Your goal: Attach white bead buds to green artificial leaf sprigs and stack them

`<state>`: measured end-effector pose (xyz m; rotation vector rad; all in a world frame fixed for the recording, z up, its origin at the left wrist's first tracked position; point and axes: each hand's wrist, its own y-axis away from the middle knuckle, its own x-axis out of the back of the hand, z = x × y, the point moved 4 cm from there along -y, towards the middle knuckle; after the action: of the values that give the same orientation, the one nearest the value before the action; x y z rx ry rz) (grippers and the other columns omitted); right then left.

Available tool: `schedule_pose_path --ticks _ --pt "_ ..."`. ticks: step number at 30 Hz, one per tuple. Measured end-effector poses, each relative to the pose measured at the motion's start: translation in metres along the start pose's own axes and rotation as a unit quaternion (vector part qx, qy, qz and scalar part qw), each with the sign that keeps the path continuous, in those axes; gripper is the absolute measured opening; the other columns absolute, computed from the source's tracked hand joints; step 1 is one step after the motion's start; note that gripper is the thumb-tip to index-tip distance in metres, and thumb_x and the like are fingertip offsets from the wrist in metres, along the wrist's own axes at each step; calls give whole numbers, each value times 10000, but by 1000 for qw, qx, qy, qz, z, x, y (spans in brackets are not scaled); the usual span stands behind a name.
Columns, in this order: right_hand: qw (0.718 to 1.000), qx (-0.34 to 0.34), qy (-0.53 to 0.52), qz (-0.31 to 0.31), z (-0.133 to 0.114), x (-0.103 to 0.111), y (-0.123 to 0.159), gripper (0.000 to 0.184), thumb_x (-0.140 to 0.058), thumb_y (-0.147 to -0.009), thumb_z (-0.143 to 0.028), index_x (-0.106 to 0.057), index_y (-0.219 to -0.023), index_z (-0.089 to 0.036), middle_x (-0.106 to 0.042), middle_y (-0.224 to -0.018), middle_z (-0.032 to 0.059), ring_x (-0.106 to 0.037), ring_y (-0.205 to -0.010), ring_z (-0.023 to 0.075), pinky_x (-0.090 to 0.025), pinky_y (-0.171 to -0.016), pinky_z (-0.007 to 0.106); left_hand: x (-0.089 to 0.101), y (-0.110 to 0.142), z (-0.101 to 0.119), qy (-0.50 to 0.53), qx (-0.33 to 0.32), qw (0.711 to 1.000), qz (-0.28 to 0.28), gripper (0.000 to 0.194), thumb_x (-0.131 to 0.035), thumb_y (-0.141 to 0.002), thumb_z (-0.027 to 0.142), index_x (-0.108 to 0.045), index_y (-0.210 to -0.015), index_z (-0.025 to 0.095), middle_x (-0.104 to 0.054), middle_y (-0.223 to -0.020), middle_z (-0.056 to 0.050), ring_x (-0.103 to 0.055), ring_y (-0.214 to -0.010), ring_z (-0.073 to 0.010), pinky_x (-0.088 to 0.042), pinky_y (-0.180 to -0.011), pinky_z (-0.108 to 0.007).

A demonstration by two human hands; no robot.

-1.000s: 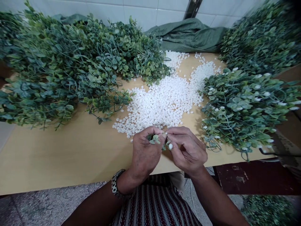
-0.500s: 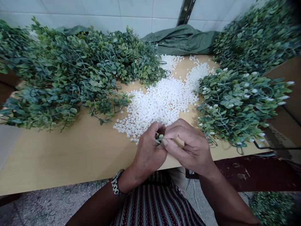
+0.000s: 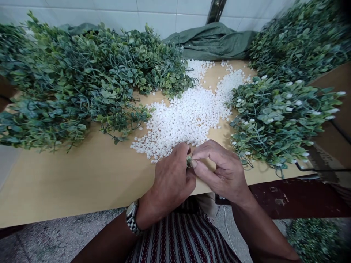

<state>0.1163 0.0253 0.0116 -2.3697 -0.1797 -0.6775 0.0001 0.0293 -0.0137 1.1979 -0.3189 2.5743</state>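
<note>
Over the table's front part, my left hand (image 3: pixel 173 175) is closed round a small green artificial sprig (image 3: pixel 189 161), most of it hidden inside the fist. My right hand (image 3: pixel 222 171) meets it from the right, thumb and forefinger pinched at the sprig's tip. Whether a white bead sits between those fingertips is hidden. Just beyond both hands spreads a loose heap of small white beads (image 3: pixel 181 124). To the right lies a bunch of artificial greenery with white tips (image 3: pixel 274 117).
Plain green artificial foliage (image 3: pixel 90 73) is piled along the left and back of the wooden table (image 3: pixel 82 182). A green cloth (image 3: pixel 216 42) lies against the tiled wall. More foliage (image 3: pixel 301 44) stands at back right beside a cardboard box (image 3: pixel 334 138). Another green bunch (image 3: pixel 315 237) is below, right.
The sprig's leaves and a white bead showed between my hands earlier; now only a bit of green does. My left hand has turned over, its back upward, while my right keeps pinching.
</note>
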Motion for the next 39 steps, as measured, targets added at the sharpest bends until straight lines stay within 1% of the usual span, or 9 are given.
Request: schedule_pose_path --ticks 5,9,14,18,22,25,28,34,39 --pt "999 11 36 -7 0 2 0 150 -538 -762 -9 -549 -753 -158 -587 -689 28 -536 -688 147 -434 -647 316 5 2 5 -42 -32 999 8 215 -429 -689 72 -436 -852 213 -594 -811 -57 -565 -706 -233 -320 -554 -326" --pt "999 -12 -28 25 8 6 3 166 -549 -738 4 -551 -746 -162 -580 -685 23 -546 -691 146 -444 -631 307 16 1 6 143 -69 987 28 78 -466 -790 134 -514 -825 186 -574 -766 -34 -537 -725 -188 -385 -618 -310" --pt "996 25 -49 68 12 9 7 182 -567 -718 14 -583 -775 -158 -588 -693 30 -550 -671 147 -453 -624 327 13 -4 -4 357 19 933 -40 48 -524 -804 195 -567 -803 174 -540 -727 -6 -467 -634 -132 -392 -554 -263" --pt "994 64 -29 79 10 6 10 186 -570 -720 5 -582 -793 -165 -592 -702 34 -547 -660 146 -461 -628 341 11 -3 -3 407 -4 913 -4 43 -560 -800 168 -568 -758 171 -570 -845 -40 -528 -793 -152 -440 -645 -261" --pt "993 86 -9 83 8 3 12 194 -574 -737 -7 -582 -832 -176 -602 -708 31 -558 -656 149 -480 -631 344 8 0 -3 446 28 894 -18 95 -544 -815 151 -557 -724 174 -524 -659 17 -482 -602 -99 -397 -547 -225" --pt "994 94 12 57 14 6 9 159 -576 -790 -46 -589 -880 -177 -630 -763 43 -598 -717 160 -508 -643 328 8 0 -9 467 86 880 -12 108 -572 -792 178 -556 -686 167 -520 -574 27 -461 -527 -92 -380 -506 -225" --pt "989 76 122 30 29 13 1 133 -547 -838 -66 -596 -900 -172 -642 -798 57 -604 -770 172 -511 -655 315 9 -1 -20 495 150 856 20 74 -613 -755 198 -577 -702 161 -578 -569 14 -497 -517 -98 -400 -514 -225" --pt "926 112 326 -157 52 -2 -15 156 -512 -820 -43 -631 -832 -145 -614 -798 87 -509 -749 200 -426 -644 319 11 -4 -30 545 220 806 68 83 -673 -671 181 -595 -677 153 -605 -534 24 -532 -501 -86 -416 -529 -199" --pt "903 142 356 -194 55 -9 -22 166 -515 -805 -12 -604 -751 -142 -565 -747 75 -458 -736 191 -384 -633 298 12 -4 -31 568 253 779 72 117 -712 -620 177 -603 -648 147 -631 -549 19 -538 -488 -79 -422 -497 -186"
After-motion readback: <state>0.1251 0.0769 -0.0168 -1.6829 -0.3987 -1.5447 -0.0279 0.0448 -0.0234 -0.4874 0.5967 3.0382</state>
